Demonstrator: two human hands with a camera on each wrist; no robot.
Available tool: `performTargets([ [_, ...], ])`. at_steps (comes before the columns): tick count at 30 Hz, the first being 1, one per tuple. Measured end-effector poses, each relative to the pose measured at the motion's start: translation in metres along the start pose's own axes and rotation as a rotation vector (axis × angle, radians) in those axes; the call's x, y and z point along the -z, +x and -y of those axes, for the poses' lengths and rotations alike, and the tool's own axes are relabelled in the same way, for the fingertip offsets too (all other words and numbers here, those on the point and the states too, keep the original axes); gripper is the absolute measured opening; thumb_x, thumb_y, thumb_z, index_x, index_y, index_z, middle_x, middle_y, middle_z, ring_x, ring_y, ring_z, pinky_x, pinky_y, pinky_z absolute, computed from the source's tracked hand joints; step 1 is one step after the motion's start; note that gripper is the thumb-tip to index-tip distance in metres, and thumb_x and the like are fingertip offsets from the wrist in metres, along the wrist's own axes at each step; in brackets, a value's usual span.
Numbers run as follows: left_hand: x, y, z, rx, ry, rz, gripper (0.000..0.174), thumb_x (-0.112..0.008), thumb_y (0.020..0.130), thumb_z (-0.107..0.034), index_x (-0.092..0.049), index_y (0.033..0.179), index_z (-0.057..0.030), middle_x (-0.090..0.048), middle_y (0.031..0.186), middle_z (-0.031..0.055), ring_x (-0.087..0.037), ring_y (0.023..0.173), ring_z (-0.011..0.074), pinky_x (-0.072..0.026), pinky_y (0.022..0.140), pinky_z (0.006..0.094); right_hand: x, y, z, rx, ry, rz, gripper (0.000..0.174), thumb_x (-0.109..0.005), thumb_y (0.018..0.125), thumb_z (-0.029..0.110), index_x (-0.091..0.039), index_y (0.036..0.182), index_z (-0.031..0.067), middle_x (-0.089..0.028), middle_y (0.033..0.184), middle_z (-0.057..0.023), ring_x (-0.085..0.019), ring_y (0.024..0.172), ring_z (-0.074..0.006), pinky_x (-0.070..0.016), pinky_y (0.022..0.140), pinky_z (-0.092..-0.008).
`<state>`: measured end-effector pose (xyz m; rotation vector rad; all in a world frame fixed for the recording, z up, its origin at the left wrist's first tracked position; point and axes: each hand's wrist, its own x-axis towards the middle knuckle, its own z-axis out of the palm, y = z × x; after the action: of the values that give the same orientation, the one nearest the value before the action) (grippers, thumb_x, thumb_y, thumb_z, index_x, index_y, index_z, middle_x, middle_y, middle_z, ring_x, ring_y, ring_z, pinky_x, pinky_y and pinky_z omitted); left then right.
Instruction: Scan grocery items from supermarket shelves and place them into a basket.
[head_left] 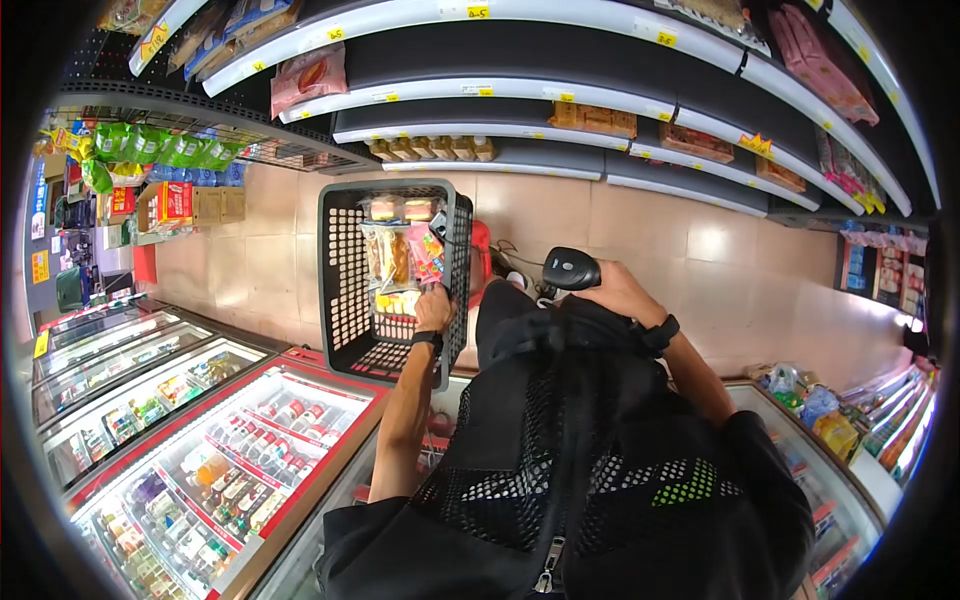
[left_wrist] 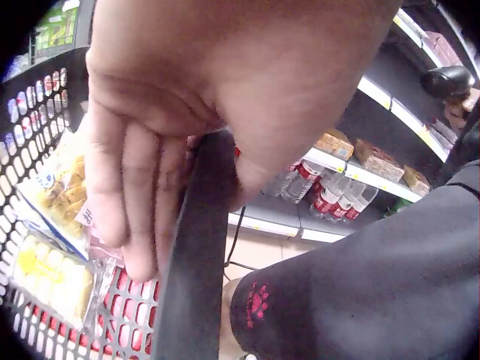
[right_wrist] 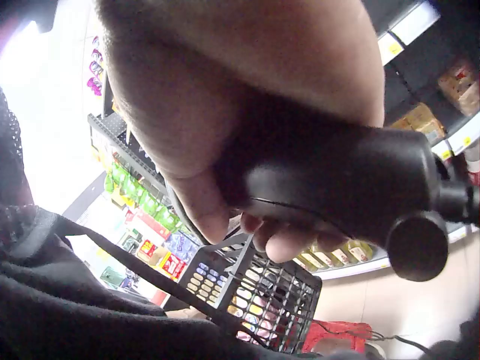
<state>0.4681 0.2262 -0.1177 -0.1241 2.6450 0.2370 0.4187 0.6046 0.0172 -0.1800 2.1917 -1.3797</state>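
A dark grey shopping basket [head_left: 345, 290] is in front of me on the left. My left hand [head_left: 433, 308] grips its right rim. In the left wrist view the fingers [left_wrist: 139, 195] hang inside the basket wall and the thumb lies outside. The basket holds a clear bread bag [head_left: 392, 258], a pink packet [head_left: 426, 252], two small packed cakes [head_left: 403, 209] and a yellow-and-white pack [head_left: 397, 302]. My right hand [head_left: 622, 292] holds a black handheld device [head_left: 571, 268] with a rounded head near my waist. In the right wrist view its fingers wrap the device's thick body.
Shelves [head_left: 520, 95] with bread packs and bottles curve across the front. Glass-topped freezers [head_left: 240, 460] with drinks stand at the lower left, near the basket. Snack bags [head_left: 160, 145] hang at the far left. A red object [head_left: 481, 255] and a cable are beside the basket.
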Motion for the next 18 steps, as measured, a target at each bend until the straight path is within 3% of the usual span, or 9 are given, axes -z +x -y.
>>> performTargets([
  [5, -0.003, 0.001, -0.001, 0.020, -0.038, -0.055, 0.044, -0.065, 0.083, -0.044, -0.062, 0.093, -0.0007, -0.067, 0.075, 0.0204, -0.067, 0.072, 0.0400, -0.0532, 0.067, 0.0499, 0.001, 0.016, 0.014, -0.003, -0.032, -0.009, 0.044, -0.075, 0.073, 0.017, -0.064, 0.113, 0.0000, -0.068, 0.101, -0.0228, -0.065, 0.095, -0.0389, -0.0506, 0.083, -0.0404],
  [7, -0.002, 0.006, -0.004, 0.030, -0.005, -0.044, 0.046, -0.065, 0.083, -0.045, -0.062, 0.095, -0.0004, -0.067, 0.074, 0.0197, -0.067, 0.070, 0.0390, -0.0533, 0.063, 0.0492, -0.001, 0.023, 0.016, 0.089, 0.011, -0.102, 0.045, -0.076, 0.073, 0.016, -0.063, 0.113, -0.0004, -0.068, 0.101, -0.0221, -0.065, 0.096, -0.0378, -0.0507, 0.083, -0.0397],
  [10, -0.006, -0.004, -0.008, 0.006, 0.070, -0.040, 0.049, -0.064, 0.084, -0.046, -0.062, 0.099, 0.0010, -0.068, 0.073, 0.0179, -0.068, 0.066, 0.0367, -0.0539, 0.059, 0.0478, 0.005, 0.030, 0.007, 0.051, 0.025, -0.009, 0.043, -0.076, 0.074, 0.015, -0.064, 0.112, -0.0001, -0.069, 0.100, -0.0209, -0.066, 0.096, -0.0362, -0.0508, 0.083, -0.0389],
  [13, -0.005, -0.003, -0.027, 0.105, 0.094, -0.154, 0.054, -0.058, 0.088, -0.036, -0.048, 0.121, 0.0039, -0.067, 0.067, 0.0160, -0.069, 0.061, 0.0327, -0.0547, 0.056, 0.0467, 0.015, 0.035, 0.009, 0.043, -0.006, 0.036, 0.041, -0.075, 0.073, 0.014, -0.065, 0.111, 0.0002, -0.069, 0.099, -0.0209, -0.067, 0.095, -0.0356, -0.0509, 0.082, -0.0387],
  [14, -0.028, 0.005, -0.020, 0.127, 0.179, -0.164, 0.052, -0.052, 0.090, -0.026, -0.040, 0.132, 0.0039, -0.066, 0.066, 0.0169, -0.069, 0.062, 0.0328, -0.0546, 0.056, 0.0472, 0.020, 0.037, 0.007, 0.027, -0.005, 0.068, 0.042, -0.076, 0.073, 0.014, -0.065, 0.111, 0.0002, -0.069, 0.100, -0.0213, -0.067, 0.094, -0.0358, -0.0508, 0.082, -0.0388],
  [17, -0.032, 0.003, -0.017, 0.160, 0.112, -0.188, 0.049, -0.047, 0.092, -0.018, -0.039, 0.136, 0.0027, -0.067, 0.069, 0.0167, -0.069, 0.062, 0.0328, -0.0541, 0.055, 0.0484, 0.035, 0.036, 0.003, 0.061, -0.030, 0.110, 0.044, -0.076, 0.073, 0.014, -0.064, 0.112, 0.0004, -0.068, 0.101, -0.0220, -0.066, 0.093, -0.0362, -0.0507, 0.082, -0.0389],
  [18, -0.037, 0.003, -0.015, 0.154, 0.106, -0.237, 0.041, -0.046, 0.092, -0.017, -0.044, 0.129, -0.0008, -0.068, 0.070, 0.0155, -0.069, 0.063, 0.0329, -0.0538, 0.055, 0.0484, 0.042, 0.035, 0.002, 0.108, -0.059, 0.119, 0.045, -0.076, 0.072, 0.014, -0.064, 0.113, 0.0006, -0.068, 0.101, -0.0223, -0.066, 0.093, -0.0364, -0.0506, 0.082, -0.0389],
])
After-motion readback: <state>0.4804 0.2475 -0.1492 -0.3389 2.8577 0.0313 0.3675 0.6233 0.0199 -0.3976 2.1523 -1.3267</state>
